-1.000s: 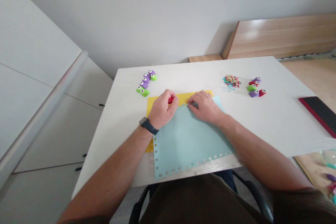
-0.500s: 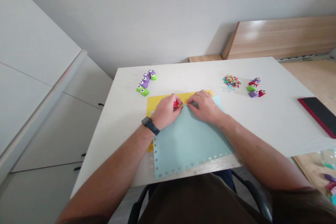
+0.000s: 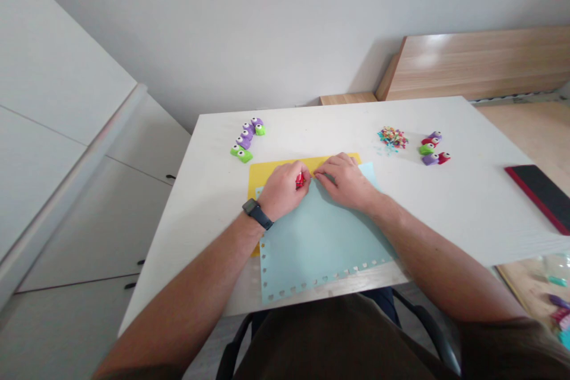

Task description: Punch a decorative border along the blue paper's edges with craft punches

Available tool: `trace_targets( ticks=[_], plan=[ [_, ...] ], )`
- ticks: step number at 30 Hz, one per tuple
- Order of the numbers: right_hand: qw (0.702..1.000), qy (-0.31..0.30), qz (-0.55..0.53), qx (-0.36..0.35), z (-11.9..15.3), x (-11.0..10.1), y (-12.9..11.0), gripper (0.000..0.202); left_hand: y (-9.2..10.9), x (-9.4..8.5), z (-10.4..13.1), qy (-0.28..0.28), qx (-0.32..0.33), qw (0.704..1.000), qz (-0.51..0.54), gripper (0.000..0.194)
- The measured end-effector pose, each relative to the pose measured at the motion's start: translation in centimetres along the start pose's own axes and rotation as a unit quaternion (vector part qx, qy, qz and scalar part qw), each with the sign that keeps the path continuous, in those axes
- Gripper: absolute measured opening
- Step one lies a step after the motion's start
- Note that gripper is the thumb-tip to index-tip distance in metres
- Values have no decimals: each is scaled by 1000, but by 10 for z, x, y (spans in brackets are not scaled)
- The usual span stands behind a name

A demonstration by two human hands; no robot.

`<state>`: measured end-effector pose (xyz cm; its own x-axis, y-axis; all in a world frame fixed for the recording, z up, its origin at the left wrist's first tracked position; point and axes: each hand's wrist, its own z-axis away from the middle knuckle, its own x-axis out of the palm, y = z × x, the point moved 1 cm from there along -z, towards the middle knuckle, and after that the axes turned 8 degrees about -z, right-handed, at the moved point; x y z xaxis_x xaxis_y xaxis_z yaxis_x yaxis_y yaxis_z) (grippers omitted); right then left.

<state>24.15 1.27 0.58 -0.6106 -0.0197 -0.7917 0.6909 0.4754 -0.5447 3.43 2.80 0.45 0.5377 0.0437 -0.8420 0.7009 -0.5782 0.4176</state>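
Note:
My left hand point(image 3: 285, 190), with a dark watch on its wrist, is closed around a small red craft punch point(image 3: 300, 180). Thumb and forefinger of my right hand point(image 3: 342, 178) are pinched together close to my left fingertips; whatever is between them is too small to make out. Under both hands lies a light blue sheet of paper point(image 3: 329, 237) with small shapes punched along its left and bottom edges. A yellow sheet point(image 3: 262, 175) shows from beneath it at the back and left.
Several purple and green punches with eyes point(image 3: 244, 141) stand at the back left of the white table point(image 3: 196, 190). Toward the right are a pile of colourful paper bits point(image 3: 392, 138), more eyed punches point(image 3: 434, 148) and a black-and-red flat object point(image 3: 538, 196).
My left hand has shifted slightly down and turned, with the red punch still in it. The pale bit seen between my fingertips before is now hardly visible. My right hand has barely moved.

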Motion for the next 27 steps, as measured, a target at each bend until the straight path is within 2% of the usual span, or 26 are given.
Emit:
trace_targets(
  ticks=[6, 15, 27],
  plan=[
    [1000, -12, 4, 0, -1, 1, -1, 25, 2, -1, 1, 13, 14, 1000, -5, 12],
    [999, -5, -29, 28, -4, 5, 2, 20, 4, -1, 1, 30, 32, 999, -17, 13],
    [996, 18, -81, 23, -6, 5, 3, 11, 3, 1, 0, 28, 29, 999, -24, 13]
  ],
)
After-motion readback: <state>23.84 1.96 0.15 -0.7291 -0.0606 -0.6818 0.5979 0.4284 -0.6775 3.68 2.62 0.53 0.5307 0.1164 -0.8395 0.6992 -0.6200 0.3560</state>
